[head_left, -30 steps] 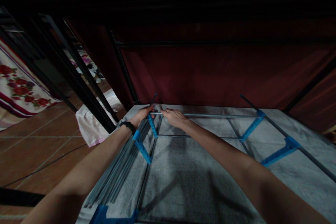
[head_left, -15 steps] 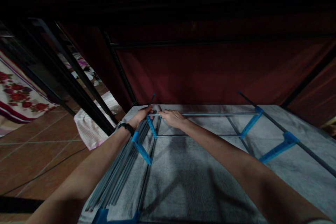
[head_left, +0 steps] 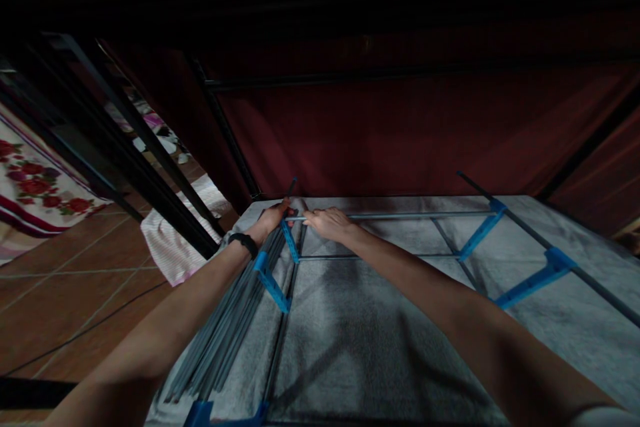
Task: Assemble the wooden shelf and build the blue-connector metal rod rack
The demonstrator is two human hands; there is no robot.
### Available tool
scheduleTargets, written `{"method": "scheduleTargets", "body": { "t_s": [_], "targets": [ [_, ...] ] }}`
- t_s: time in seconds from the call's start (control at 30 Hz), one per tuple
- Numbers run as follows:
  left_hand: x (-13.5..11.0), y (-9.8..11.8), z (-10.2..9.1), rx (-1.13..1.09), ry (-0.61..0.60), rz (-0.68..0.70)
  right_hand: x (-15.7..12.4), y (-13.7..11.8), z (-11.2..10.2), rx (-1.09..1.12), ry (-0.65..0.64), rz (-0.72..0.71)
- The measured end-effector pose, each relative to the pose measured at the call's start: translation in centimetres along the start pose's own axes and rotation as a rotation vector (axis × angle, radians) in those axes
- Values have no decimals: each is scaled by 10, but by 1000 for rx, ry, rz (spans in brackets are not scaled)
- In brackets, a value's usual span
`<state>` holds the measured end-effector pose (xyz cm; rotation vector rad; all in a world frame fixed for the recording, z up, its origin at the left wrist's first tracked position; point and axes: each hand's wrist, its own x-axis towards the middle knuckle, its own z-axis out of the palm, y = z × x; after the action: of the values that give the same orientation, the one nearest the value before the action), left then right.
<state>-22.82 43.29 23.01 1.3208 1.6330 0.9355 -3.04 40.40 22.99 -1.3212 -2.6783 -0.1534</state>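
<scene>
My right hand point(head_left: 327, 222) is closed around a grey metal tube point(head_left: 415, 216) near its left end. This tube runs across to a blue plastic connector point(head_left: 481, 232) on the right. At the far left corner, my left hand point(head_left: 273, 217), with a black band on the wrist, is closed around the upright tube beside another blue connector point(head_left: 289, 240); its fingers are partly hidden. Nearer me, on the same left side of the frame, sits a further blue connector point(head_left: 270, 283). A bundle of loose grey tubes point(head_left: 220, 340) lies beneath my left forearm.
The frame rests on a grey blanket point(head_left: 360, 320). Behind it stands a dark red panel point(head_left: 380, 140). One more blue connector point(head_left: 537, 277) juts in from the right-hand tube. Black posts point(head_left: 165, 200), a striped cloth point(head_left: 167, 247) and a tiled floor point(head_left: 105, 300) are at left.
Both hands keep their hold at the same corner. The view has shifted slightly, and the frame's right side appears a little farther right.
</scene>
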Motion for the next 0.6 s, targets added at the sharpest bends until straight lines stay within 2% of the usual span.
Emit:
{"method": "scheduleTargets", "body": {
  "t_s": [0.3,0.6],
  "targets": [
    [8,-6,2,6,-8,11,2,2,-4,15,-33,9],
    [10,-1,4,111,-8,37,7,8,-6,75,-107,5]
  ]
}}
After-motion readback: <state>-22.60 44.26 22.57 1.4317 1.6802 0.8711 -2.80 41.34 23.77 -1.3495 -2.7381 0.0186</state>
